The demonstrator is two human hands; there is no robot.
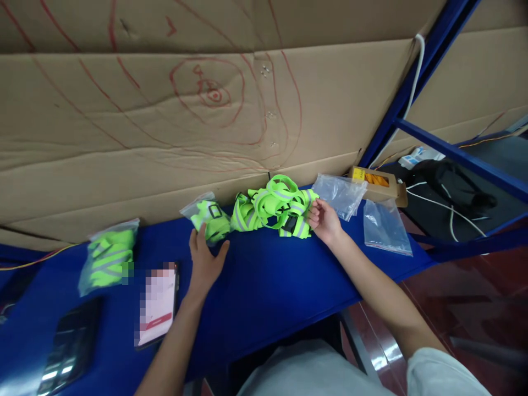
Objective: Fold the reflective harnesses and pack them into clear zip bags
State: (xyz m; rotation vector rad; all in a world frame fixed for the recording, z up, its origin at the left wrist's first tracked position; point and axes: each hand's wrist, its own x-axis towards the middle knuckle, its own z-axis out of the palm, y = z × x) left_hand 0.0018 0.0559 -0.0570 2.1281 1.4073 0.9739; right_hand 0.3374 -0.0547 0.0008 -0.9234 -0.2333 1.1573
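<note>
Flanking straps (270,206), L hand (205,267) grip released, R hand (325,221) can't tell; room to tbl edge (289,330).

Ahead of you rises a wall of creased brown cardboard (124,124), scrawled with looping red lines (214,96). Your counter (256,297) is deep blue. On your right, a blue metal upright (454,22) slants beside the cardboard, joined by a blue crossbar (454,153), with a dark surface (509,157) beyond. Below, glossy dark-red floor tiles (437,291) reflect white light.
</note>
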